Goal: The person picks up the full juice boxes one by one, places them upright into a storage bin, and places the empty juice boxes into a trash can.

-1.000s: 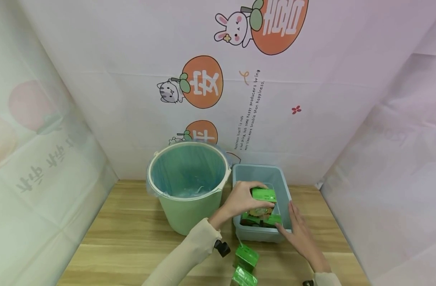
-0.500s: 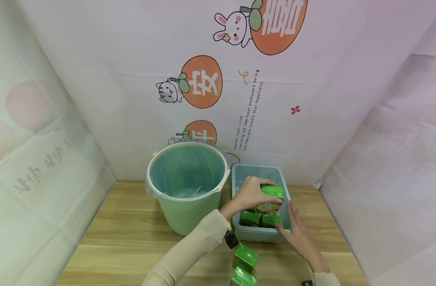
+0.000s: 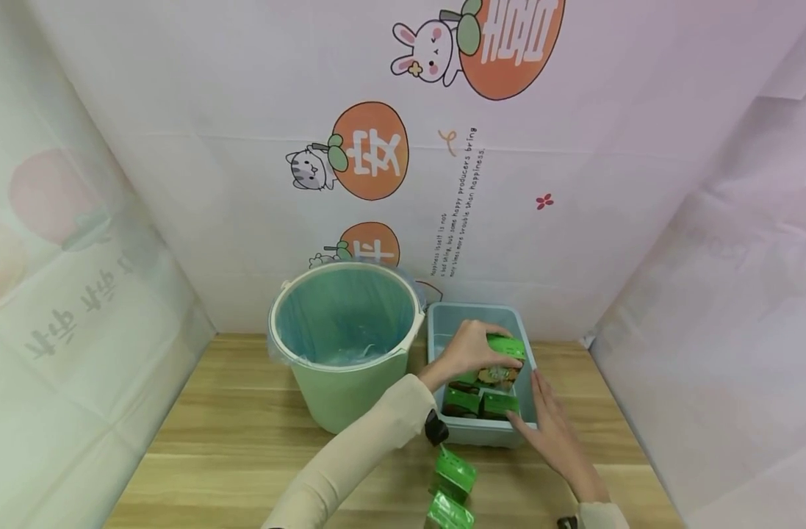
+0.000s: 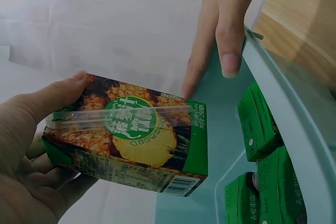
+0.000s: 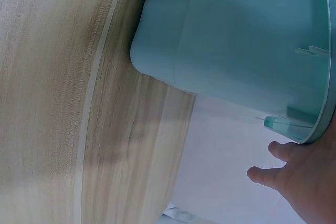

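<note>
In the head view my left hand grips a green juice carton by its sides, over the right part of a light blue plastic bin. The left wrist view shows pineapples and a clear-wrapped straw on this carton, held tilted between thumb and fingers. Several more green cartons stand inside the bin near its front. My right hand rests across the bin's front right corner, thumb at the front rim, straight fingers along the right side. Its fingers partly show in the right wrist view.
A pale green bucket with a clear plastic liner stands left of the bin. Two green cartons lie on the wooden table in front of the bin. Printed white cloth hangs behind and at both sides.
My left hand has moved right and slightly back with the juice carton, uncovering the cartons at the bin's front. The right hand stays on the bin's corner.
</note>
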Demonstrator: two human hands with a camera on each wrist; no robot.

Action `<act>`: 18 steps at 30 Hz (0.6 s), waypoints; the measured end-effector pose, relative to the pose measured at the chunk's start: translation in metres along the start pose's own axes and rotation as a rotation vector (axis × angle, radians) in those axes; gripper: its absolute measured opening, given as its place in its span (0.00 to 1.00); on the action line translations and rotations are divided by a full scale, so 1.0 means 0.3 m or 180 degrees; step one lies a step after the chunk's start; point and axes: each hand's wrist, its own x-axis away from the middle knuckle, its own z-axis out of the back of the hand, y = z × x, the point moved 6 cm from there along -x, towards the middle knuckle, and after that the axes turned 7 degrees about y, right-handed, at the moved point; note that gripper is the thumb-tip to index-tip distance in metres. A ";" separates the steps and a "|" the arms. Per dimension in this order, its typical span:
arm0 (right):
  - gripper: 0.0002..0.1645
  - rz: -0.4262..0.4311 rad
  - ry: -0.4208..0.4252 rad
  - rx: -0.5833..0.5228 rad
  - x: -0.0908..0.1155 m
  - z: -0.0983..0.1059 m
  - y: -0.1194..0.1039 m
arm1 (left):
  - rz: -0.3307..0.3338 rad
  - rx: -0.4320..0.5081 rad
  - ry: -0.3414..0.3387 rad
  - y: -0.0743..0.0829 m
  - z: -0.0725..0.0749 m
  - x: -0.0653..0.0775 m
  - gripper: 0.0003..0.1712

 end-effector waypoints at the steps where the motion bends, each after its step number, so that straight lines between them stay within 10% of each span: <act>1: 0.59 -0.0011 -0.0002 -0.0009 0.002 -0.001 0.001 | 0.0016 -0.0011 -0.0008 -0.003 -0.006 -0.006 0.29; 18: 0.59 -0.0025 -0.0052 -0.0128 -0.002 0.000 -0.001 | -0.0015 -0.0059 -0.0216 -0.029 -0.085 -0.084 0.26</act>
